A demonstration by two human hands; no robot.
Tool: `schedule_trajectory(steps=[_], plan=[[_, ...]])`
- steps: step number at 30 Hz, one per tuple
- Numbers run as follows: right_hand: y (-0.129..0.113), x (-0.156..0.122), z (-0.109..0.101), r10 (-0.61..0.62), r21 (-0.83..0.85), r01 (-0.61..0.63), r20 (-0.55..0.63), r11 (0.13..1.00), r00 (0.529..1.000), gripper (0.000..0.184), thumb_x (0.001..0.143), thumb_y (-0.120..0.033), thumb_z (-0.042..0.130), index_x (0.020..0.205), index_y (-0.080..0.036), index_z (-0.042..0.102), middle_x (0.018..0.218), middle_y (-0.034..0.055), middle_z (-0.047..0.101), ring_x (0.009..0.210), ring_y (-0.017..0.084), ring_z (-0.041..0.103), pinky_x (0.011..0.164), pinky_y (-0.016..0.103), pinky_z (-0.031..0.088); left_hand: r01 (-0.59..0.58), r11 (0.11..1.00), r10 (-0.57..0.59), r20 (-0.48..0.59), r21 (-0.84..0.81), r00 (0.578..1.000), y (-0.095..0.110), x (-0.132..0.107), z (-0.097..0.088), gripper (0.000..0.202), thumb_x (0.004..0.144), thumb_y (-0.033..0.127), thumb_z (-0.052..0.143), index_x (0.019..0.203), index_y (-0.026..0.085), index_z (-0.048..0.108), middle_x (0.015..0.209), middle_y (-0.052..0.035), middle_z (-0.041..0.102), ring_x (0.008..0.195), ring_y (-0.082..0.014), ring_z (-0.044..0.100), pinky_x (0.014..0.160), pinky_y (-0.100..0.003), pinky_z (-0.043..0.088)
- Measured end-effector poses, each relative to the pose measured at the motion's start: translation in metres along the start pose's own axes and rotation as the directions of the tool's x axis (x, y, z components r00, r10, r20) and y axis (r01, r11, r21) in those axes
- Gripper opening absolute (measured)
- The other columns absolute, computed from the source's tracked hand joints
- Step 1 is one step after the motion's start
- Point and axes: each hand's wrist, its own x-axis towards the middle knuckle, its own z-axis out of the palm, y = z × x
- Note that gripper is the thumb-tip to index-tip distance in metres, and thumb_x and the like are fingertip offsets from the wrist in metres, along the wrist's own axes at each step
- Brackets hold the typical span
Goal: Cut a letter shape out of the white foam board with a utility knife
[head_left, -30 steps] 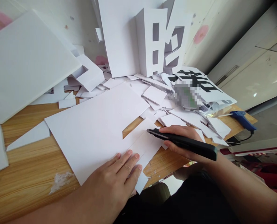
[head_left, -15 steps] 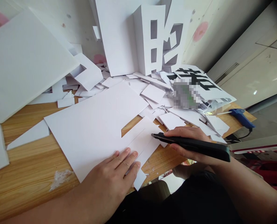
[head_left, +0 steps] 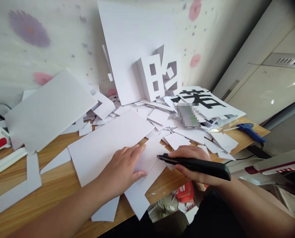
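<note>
My right hand (head_left: 195,162) is wrapped round a black utility knife (head_left: 202,167), its handle pointing towards my right forearm. The blade tip meets a white foam board piece (head_left: 155,165) that has thin straight lines on its surface. My left hand (head_left: 126,165) lies palm down on the white board just left of the blade, fingers stretched out and thumb spread. Beyond that hand, a wide white board sheet (head_left: 105,138) stretches over the wooden table (head_left: 60,188). Part of the sheet is hidden under my left hand and forearm.
White board offcuts (head_left: 159,117) are heaped behind. A white three-dimensional character (head_left: 151,77) stands by an upright board (head_left: 127,43) at the wall. Printed black-character paper (head_left: 207,102) and a blue glue gun (head_left: 250,131) lie right. A large panel (head_left: 50,109) leans at left.
My left hand has shifted farther up the board, its thumb now spread apart. The knife remains in my right hand with its tip at the board. My view has tilted, showing more wall.
</note>
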Motion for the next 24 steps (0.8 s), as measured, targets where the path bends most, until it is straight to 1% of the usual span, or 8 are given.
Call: schedule_trajectory(steps=[3, 6, 9, 14, 17, 19, 21, 24], plan=[[-0.002, -0.002, 0.007, -0.029, 0.012, 0.029, -0.029, 1.000, 0.999, 0.022, 0.087, -0.020, 0.062, 0.109, -0.020, 0.064, 0.083, 0.0019, 0.070, 0.072, 0.013, 0.065, 0.066, 0.024, 0.053, 0.179, 0.966, -0.160, 0.108, -0.189, 0.981, 0.001, 0.021, -0.007, 0.077, 0.081, 0.047, 0.067, 0.148, 0.030, 0.035, 0.131, -0.0076, 0.063, 0.117, -0.0321, 0.057, 0.096, -0.043, 0.044], [-0.007, -0.003, 0.014, -0.053, 0.008, 0.055, -0.117, 0.998, 0.992, 0.018, 0.086, -0.021, 0.061, 0.103, -0.020, 0.064, 0.077, 0.0015, 0.069, 0.066, 0.013, 0.064, 0.061, 0.024, 0.051, 0.261, 0.930, -0.223, 0.167, -0.259, 0.960, 0.003, 0.032, -0.011, 0.059, 0.072, 0.047, 0.072, 0.127, 0.031, 0.059, 0.110, -0.0030, 0.071, 0.102, -0.0297, 0.063, 0.081, -0.034, 0.047], [-0.012, -0.005, 0.019, -0.125, -0.042, 0.119, -0.189, 0.992, 0.974, 0.017, 0.083, -0.023, 0.061, 0.099, -0.019, 0.063, 0.070, 0.0017, 0.068, 0.057, 0.014, 0.060, 0.053, 0.026, 0.047, 0.258, 0.940, -0.223, 0.168, -0.225, 0.960, 0.007, 0.031, -0.013, 0.038, 0.069, 0.044, 0.073, 0.103, 0.028, 0.067, 0.092, -0.0009, 0.072, 0.090, -0.0279, 0.065, 0.069, -0.031, 0.044], [-0.027, -0.003, 0.018, -0.261, -0.167, 0.224, -0.249, 0.960, 0.933, 0.020, 0.079, -0.022, 0.055, 0.100, -0.023, 0.058, 0.065, -0.0002, 0.065, 0.054, 0.016, 0.059, 0.053, 0.028, 0.047, 0.265, 0.949, -0.245, 0.131, -0.172, 0.961, 0.010, 0.018, -0.019, 0.030, 0.069, 0.046, 0.072, 0.089, 0.027, 0.061, 0.079, 0.0013, 0.068, 0.083, -0.0271, 0.064, 0.061, -0.030, 0.038], [-0.038, -0.001, 0.013, -0.393, -0.254, 0.334, -0.240, 0.908, 0.888, 0.030, 0.078, -0.019, 0.054, 0.108, -0.021, 0.056, 0.066, 0.0011, 0.066, 0.059, 0.018, 0.062, 0.060, 0.031, 0.052, 0.292, 0.952, -0.286, 0.074, -0.096, 0.955, 0.005, 0.012, -0.023, 0.026, 0.071, 0.045, 0.070, 0.086, 0.026, 0.060, 0.082, -0.0017, 0.069, 0.091, -0.0323, 0.061, 0.067, -0.033, 0.038], [-0.039, 0.001, 0.010, -0.449, -0.315, 0.362, -0.272, 0.877, 0.851, 0.036, 0.079, -0.017, 0.057, 0.114, -0.019, 0.055, 0.071, 0.0039, 0.067, 0.067, 0.020, 0.064, 0.063, 0.032, 0.053, 0.323, 0.944, -0.321, 0.043, -0.061, 0.946, 0.000, 0.009, -0.026, 0.025, 0.074, 0.043, 0.068, 0.089, 0.025, 0.061, 0.088, -0.0047, 0.070, 0.097, -0.0361, 0.059, 0.073, -0.036, 0.038], [-0.032, 0.003, 0.007, -0.408, -0.371, 0.288, -0.304, 0.883, 0.861, 0.039, 0.081, -0.015, 0.061, 0.120, -0.019, 0.055, 0.082, 0.0068, 0.067, 0.074, 0.020, 0.065, 0.065, 0.031, 0.053, 0.344, 0.937, -0.343, 0.024, -0.055, 0.939, -0.003, 0.007, -0.028, 0.026, 0.075, 0.044, 0.066, 0.091, 0.024, 0.062, 0.090, -0.0059, 0.071, 0.099, -0.0376, 0.057, 0.076, -0.039, 0.039], [-0.004, 0.011, 0.009, -0.159, -0.486, 0.020, -0.248, 0.874, 0.956, 0.034, 0.090, -0.023, 0.060, 0.123, -0.025, 0.058, 0.098, 0.0088, 0.066, 0.084, 0.021, 0.065, 0.069, 0.032, 0.052, 0.344, 0.936, -0.344, 0.005, -0.075, 0.939, -0.001, 0.003, -0.032, 0.029, 0.075, 0.046, 0.065, 0.095, 0.025, 0.060, 0.090, -0.0039, 0.069, 0.099, -0.0355, 0.056, 0.075, -0.037, 0.039]])
